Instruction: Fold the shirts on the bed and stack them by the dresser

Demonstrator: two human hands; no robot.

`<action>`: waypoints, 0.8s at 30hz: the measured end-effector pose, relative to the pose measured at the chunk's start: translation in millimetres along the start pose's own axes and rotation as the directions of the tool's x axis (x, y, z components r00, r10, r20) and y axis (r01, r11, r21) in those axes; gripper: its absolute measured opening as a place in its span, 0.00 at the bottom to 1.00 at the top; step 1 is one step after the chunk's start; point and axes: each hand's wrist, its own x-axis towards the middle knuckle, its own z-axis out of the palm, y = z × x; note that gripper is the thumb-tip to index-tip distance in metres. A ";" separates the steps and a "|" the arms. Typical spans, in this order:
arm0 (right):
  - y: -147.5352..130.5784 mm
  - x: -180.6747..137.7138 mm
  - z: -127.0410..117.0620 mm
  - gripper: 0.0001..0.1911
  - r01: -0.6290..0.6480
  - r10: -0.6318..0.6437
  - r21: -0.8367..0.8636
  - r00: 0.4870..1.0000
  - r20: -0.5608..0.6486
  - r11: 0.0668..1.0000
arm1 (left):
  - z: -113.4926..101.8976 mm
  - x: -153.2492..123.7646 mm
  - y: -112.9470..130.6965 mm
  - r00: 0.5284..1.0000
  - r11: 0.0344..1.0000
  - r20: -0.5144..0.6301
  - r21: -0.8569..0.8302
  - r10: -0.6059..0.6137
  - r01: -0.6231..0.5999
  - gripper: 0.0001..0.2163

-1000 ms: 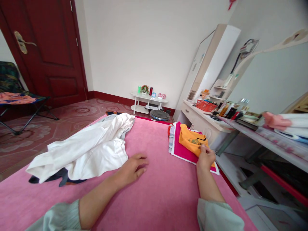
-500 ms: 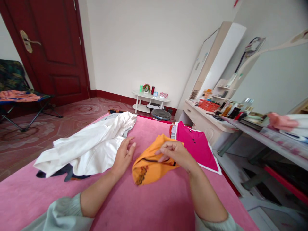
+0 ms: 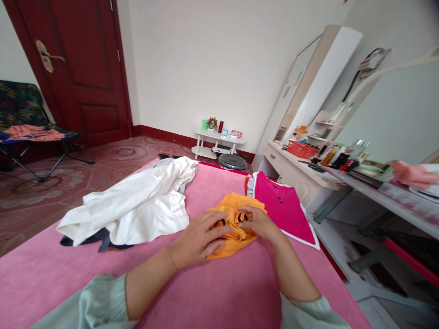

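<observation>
A: Edges and room about the left hand (image 3: 195, 237) and the right hand (image 3: 261, 222)?

B: A soft-looking pink cover (image 3: 219, 180) shows ahead of the fingertips to its far edge, and again back toward the wrists.

A: Fingers?

B: Left ones spread, laid over the left part of a rumpled orange cloth garment with black trim (image 3: 233, 247). Right ones bent over its right part, by a black-trimmed edge; pinching or merely touching, cannot tell.

A: In the way?

B: Left of the left fingers, a long white cloth garment (image 3: 137, 205), dark cloth (image 3: 91, 238) poking out beneath. Right of the right fingers, a magenta garment with white edging (image 3: 291, 214), just beside the orange one; contact unclear. Well beyond the fingertips, a low white table (image 3: 214, 134).

A: Textures?

B: Orange: bunched in loose folds under both hands. White: smooth, creased lengthwise. Magenta: flat, straight-sided, small dark button-like spots near the top.
</observation>
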 end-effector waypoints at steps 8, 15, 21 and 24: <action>-44.9 -4.8 -4.4 0.16 -0.120 0.141 0.469 0.990 -0.010 0.875 | 3.1 -1.1 -15.7 0.986 0.989 0.096 0.061 -0.139 0.134 0.20; -79.8 -9.4 -16.3 0.18 0.037 0.276 0.805 0.929 -0.245 0.592 | -14.5 1.9 -14.2 0.993 0.993 0.023 0.021 -0.114 0.113 0.07; -65.6 -5.5 -54.9 0.06 0.254 0.584 0.882 0.672 -0.456 0.397 | -47.0 0.9 -45.9 0.815 0.916 -0.434 -0.293 -0.383 0.274 0.05; -59.1 -6.4 -69.8 0.04 0.297 0.626 0.867 0.602 -0.496 0.401 | -61.2 -3.5 -70.3 0.601 0.790 -0.547 -0.557 -0.582 0.258 0.06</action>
